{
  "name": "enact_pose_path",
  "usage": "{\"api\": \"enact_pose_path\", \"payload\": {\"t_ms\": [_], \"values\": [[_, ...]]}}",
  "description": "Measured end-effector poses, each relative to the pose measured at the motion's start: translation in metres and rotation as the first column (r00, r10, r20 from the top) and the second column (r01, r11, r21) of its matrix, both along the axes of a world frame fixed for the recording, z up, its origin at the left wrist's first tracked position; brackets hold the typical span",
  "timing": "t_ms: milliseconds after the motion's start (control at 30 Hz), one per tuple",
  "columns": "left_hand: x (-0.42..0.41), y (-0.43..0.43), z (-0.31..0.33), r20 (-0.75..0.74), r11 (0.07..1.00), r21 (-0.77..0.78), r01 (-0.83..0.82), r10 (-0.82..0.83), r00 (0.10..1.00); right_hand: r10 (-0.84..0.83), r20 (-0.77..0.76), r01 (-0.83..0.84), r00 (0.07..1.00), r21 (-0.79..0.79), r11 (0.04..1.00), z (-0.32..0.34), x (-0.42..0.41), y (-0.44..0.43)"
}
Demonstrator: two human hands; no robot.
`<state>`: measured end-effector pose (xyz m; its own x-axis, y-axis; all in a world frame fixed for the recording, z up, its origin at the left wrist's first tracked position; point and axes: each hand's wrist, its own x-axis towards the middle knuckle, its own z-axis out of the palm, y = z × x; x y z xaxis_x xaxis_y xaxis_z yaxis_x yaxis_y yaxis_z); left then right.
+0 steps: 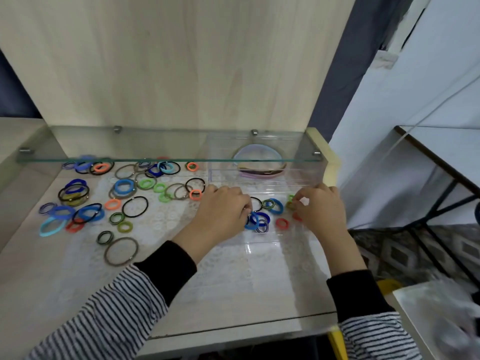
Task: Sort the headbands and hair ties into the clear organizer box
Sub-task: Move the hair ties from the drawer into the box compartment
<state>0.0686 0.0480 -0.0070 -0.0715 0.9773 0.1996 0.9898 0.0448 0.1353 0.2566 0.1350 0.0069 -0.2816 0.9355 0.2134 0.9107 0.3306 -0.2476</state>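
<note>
While both forearms reach forward over the bench [39,268], black cuffs [166,271] ending short of the wrists, the hands sit low in the front part of the clear organizer box [259,243], which stands at the right end of the bench with its back under the glass shelf [155,160]; the left hand [220,211] lies knuckles up, turned to the right, its fingers curled down and pinching a blue hair tie [252,221] that stands on edge among other blue and black ties inside the box; the right hand [320,207] lies knuckles up as well, turned to the left, fingers bent inward with their tips just beside a green hair tie [291,198] near the box's right side, though I cannot tell whether it grasps that tie or only touches it; the two hands are near each other but apart, with several ties between them; headbands [259,165] rest curved in the rear compartment, partly behind the shelf edge; many loose hair ties [124,181] in blue, green, orange, black and brown lie scattered on the bench left of the box.
</note>
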Motion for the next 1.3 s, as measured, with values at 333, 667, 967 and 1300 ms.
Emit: {"api": "enact_pose_path", "payload": {"t_ms": [333,667,967,1300], "values": [[-0.003,-0.007,-0.003,0.085,0.999,0.038,0.029,-0.032,0.996,-0.070,0.126,0.067,0.990,0.023,0.997,-0.011,0.012,0.006],[-0.057,-0.062,-0.020,0.168,0.931,0.305,-0.200,0.154,0.974,0.224,-0.073,-0.217,0.972,0.090,0.972,-0.002,-0.067,-0.040],[-0.139,-0.119,-0.047,0.086,0.869,0.368,-0.330,0.322,0.943,0.502,-0.130,-0.491,0.855,0.112,0.864,-0.012,-0.161,-0.101],[-0.171,-0.170,-0.041,0.162,0.908,0.309,-0.284,0.244,0.956,0.666,-0.390,-0.710,0.636,0.041,0.702,-0.050,-0.211,-0.126]]}}
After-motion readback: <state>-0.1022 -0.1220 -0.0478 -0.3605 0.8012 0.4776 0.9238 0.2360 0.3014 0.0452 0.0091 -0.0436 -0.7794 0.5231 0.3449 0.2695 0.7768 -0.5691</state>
